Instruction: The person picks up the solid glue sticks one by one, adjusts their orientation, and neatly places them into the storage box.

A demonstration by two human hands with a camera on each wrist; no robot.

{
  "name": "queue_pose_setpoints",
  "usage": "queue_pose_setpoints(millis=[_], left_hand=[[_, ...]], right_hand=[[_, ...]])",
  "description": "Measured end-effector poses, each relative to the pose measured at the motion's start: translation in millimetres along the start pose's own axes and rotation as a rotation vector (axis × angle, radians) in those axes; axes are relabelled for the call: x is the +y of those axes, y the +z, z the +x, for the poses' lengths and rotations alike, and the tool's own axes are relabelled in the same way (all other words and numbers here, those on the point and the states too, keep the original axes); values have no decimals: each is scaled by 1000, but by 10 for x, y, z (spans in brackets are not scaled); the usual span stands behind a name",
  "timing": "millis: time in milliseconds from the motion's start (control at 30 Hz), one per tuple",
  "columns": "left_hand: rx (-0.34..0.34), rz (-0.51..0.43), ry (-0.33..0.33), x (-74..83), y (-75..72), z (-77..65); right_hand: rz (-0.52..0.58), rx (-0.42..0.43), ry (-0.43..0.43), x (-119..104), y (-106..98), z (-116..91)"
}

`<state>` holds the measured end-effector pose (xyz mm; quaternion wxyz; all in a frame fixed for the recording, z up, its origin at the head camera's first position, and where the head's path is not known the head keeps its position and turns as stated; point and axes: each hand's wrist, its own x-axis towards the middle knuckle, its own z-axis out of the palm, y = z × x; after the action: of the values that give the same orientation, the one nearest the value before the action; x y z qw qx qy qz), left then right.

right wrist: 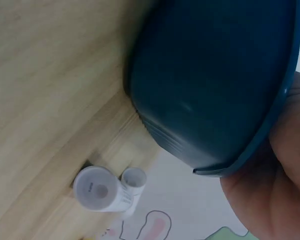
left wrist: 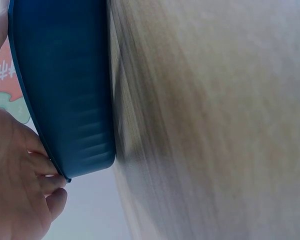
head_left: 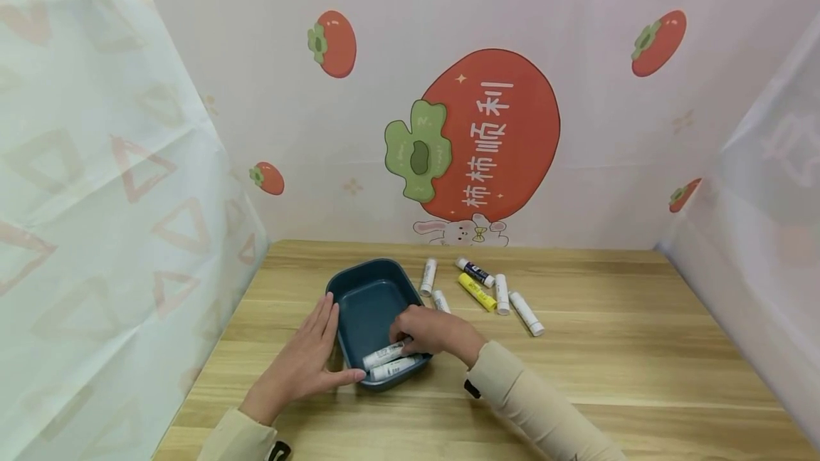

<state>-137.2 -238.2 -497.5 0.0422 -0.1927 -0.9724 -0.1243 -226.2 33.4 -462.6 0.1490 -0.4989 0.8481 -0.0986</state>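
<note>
A dark blue rectangular tray (head_left: 368,304) stands on the wooden table. My left hand (head_left: 300,361) rests against its left side, straight fingers along the rim and thumb at the near corner. In the left wrist view, the fingertips of that hand (left wrist: 20,175) lie over the rim. My right hand (head_left: 426,329) reaches over the right wall into the tray and pinches a white glue stick (head_left: 382,355) near its right end. Beside it, along the near wall, lies another white glue stick (head_left: 391,369). The tray wall (right wrist: 205,95) hides the right fingertips in the right wrist view.
Right of the tray lie more white glue sticks (head_left: 428,277), one partly behind my right hand. Farther right are a navy one (head_left: 475,272), a yellow one (head_left: 477,292) and two more white ones (head_left: 527,314). A printed cloth (head_left: 602,162) hangs behind the table.
</note>
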Motion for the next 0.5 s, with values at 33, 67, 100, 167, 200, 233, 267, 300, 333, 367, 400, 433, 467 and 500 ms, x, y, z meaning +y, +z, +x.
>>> queue_pose_setpoints(millis=[33,67,100,167,200,233,267,300,333,367,400,433,467,500], left_hand=[[1,-1,0,0,0,1],[1,-3,-1,0,2,2],[2,-5,-1,-1,3,4],[2,-6,-1,-3,8,6],[2,-6,-1,-5,11,7],[1,-5,-1,-6,14,8],[1,-3,-1,-7,17,8],[0,-2,-1,-9,18,7],[-1,0,-2,-9,19,6],[-2,0,-2,-9,19,5],[-3,-1,-2,-8,17,3],[-4,-3,-3,-7,14,1],[-4,-3,-5,-4,10,-1],[-5,-5,-7,-1,5,-3]], right_hand=[[-2,-2,3,-4,2,1],[-4,-5,8,-10,2,2],[-7,-11,13,-17,-1,3],[-15,-27,28,-33,-8,7],[-18,-38,37,-42,-15,9],[-22,-50,48,-51,-21,12],[-29,-60,59,-59,-27,15],[-35,-70,69,-67,-33,15],[-40,-77,78,-72,-37,15],[-42,-81,87,-78,-42,15],[-44,-82,93,-81,-46,10],[-43,-79,95,-83,-49,4],[-35,-71,95,-82,-53,-6],[-23,-59,92,-82,-60,-23]])
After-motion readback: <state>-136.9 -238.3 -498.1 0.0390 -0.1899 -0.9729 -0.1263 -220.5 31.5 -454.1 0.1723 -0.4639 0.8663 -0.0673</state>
